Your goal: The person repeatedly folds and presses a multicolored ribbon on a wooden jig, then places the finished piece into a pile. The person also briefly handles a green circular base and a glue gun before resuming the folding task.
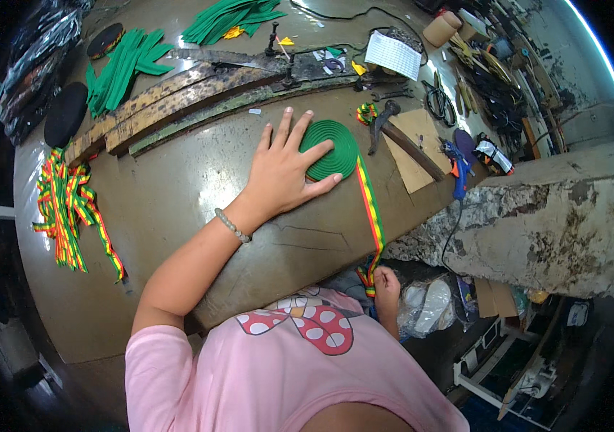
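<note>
In the head view, taking its frame as a clock face, a green coil of rolled strip lies flat on the brown table, just off the centre toward 12 o'clock. The left hand, a bracelet at its wrist, comes in from 7 o'clock; its fingers are spread, with index finger and thumb resting over the coil, grasping nothing.

A red, yellow and green ribbon runs from the coil's 4 o'clock edge down past the table edge to the right hand, near 4 o'clock. That hand is curled beside the ribbon; whether it pinches it, I cannot tell.

At 2 o'clock a hammer lies across a tan sheet, with a blue glue gun just beyond. Scissors lie between 1 and 2. A striped ribbon bundle sits at 9, green strips at 10.
</note>
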Action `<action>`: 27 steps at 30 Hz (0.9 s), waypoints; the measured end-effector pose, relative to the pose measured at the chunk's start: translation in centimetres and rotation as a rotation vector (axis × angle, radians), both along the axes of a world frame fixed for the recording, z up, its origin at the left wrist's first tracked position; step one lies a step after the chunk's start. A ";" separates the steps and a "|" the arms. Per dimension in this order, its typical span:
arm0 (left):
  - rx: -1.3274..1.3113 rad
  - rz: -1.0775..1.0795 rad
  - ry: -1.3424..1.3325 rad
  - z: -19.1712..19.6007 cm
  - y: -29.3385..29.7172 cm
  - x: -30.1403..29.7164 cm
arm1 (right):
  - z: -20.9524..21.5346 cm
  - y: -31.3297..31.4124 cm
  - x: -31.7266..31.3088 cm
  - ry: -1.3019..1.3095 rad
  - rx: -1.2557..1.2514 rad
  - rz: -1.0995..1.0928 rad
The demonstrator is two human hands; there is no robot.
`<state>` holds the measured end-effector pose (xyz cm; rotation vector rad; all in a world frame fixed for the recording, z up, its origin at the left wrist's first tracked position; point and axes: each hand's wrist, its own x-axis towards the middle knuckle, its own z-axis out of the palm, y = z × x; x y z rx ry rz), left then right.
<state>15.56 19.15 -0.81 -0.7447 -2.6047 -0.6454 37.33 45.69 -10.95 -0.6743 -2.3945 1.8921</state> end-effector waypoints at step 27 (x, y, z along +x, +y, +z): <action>0.063 -0.012 0.007 -0.3 0.0 -0.4 | -9.2 7.0 5.9 -0.465 0.169 0.043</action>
